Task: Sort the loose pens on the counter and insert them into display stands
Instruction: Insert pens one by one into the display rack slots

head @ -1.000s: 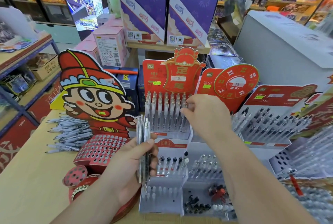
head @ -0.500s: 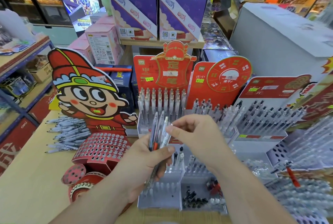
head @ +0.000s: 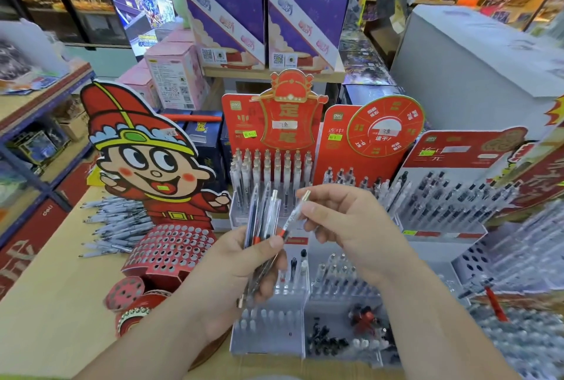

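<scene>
Counter of light wood (head: 45, 303) takes up the lower left and carries everything below. Big white box (head: 473, 74) sits past the counter's far right corner. Two purple cartons with white diagonal bands and QR codes (head: 225, 13) are on a shelf beyond the far edge.

Cartoon cardboard stand, a figure in a red hat above a red perforated base (head: 143, 166), is left of centre on the counter; most of its holes are unfilled.

Three red-backed pen stands run along the far edge:
- centre stand (head: 287, 123): "deli" logo, large "定", rows of white-capped pens
- stand with a round wheel (head: 384, 129): "deli" and "连中"
- right stand (head: 451, 166): "三元", dark-tipped pens, near the right edge

Low white trays with pegs (head: 268, 327) are near the front edge, under the hands, with a few pens and loose black bits.

Pile of loose grey pens (head: 113, 224) lies near the left edge, beside the cartoon stand.

Left hand (head: 244, 276) is clamped round a bunch of clear pens (head: 262, 221), which stand upright above the trays. Right hand (head: 345, 224) is just beside it and pinches one clear pen with a red grip (head: 294, 214) near its gold upper end. That pen is tilted, and its lower end meets the left thumb.

Yellow-green price stickers (head: 249, 134) are on the red backs; their writing is too small to read. Red carton marked "deli" (head: 47, 211) is below the counter's left edge.
</scene>
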